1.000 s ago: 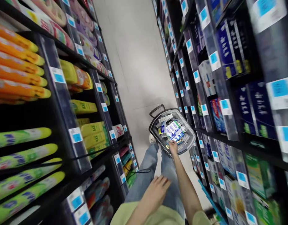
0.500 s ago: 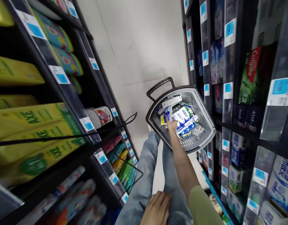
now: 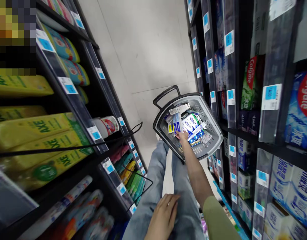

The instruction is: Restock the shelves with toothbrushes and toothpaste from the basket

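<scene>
A grey plastic basket with a black rim and handle is on the floor before my legs. Inside it lie several toothpaste boxes with blue and white print and a long pale box. My right hand reaches into the basket, its fingers closed at the lower end of a narrow blue and white toothpaste box. Nearer to me, my left hand hangs over my thighs, holding nothing, its fingers stretched out loosely.
Shelves close in on both sides. Yellow AXE bottles lie along the left one; Colgate boxes and other toothpaste fill the right. A black cord crosses the left side. Pale floor tiles stretch ahead.
The view has shifted slightly, bringing more of the right shelf into sight. My right hand has moved slightly toward the blue and white box's lower end. My left hand stays over my thighs.
</scene>
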Action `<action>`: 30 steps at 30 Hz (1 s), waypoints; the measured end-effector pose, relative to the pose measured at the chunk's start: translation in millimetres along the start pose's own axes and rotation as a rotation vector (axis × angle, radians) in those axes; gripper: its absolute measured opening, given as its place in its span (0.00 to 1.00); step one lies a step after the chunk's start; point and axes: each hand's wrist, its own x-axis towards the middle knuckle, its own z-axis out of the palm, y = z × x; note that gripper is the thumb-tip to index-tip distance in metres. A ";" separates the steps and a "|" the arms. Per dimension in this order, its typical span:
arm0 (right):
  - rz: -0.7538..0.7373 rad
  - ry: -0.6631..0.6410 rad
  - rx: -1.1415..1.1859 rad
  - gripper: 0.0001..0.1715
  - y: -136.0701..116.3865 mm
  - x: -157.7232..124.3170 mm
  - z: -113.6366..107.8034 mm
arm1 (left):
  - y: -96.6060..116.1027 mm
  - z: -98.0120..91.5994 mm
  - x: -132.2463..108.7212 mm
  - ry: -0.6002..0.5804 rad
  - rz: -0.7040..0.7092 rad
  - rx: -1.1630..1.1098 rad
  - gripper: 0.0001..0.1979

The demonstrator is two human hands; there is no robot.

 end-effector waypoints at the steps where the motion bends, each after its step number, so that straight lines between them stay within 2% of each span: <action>1: 0.034 -0.023 0.031 0.19 -1.9 -8.9 -8.5 | 4.4 -0.9 -0.5 -0.004 -0.006 0.013 0.20; 4: 0.132 -0.073 0.104 0.18 -8.4 -45.8 -41.6 | 18.0 -1.2 -2.6 -0.025 -0.017 0.067 0.20; 11: 0.196 -0.205 0.217 0.21 -13.9 -145.5 -130.2 | 45.2 -0.2 -9.2 0.004 0.018 0.196 0.20; 17: 0.197 -0.255 0.249 0.16 -16.7 -213.9 -182.3 | 42.3 16.7 -18.2 0.107 0.062 0.230 0.20; 20: 0.192 -0.255 0.267 0.15 -23.4 -246.3 -204.8 | 36.5 29.3 -17.8 0.169 0.031 0.058 0.18; 23: 0.181 -0.263 0.279 0.14 -31.7 -276.9 -227.4 | 36.3 38.5 -6.9 0.249 -0.116 -0.312 0.13; 26: 0.155 -0.285 0.279 0.14 -38.5 -305.3 -249.7 | 43.6 44.2 15.6 0.310 -0.242 -0.523 0.13; 30: 0.103 -0.331 0.273 0.17 -42.6 -344.1 -280.1 | 63.2 46.1 52.7 0.330 -0.321 -0.766 0.21</action>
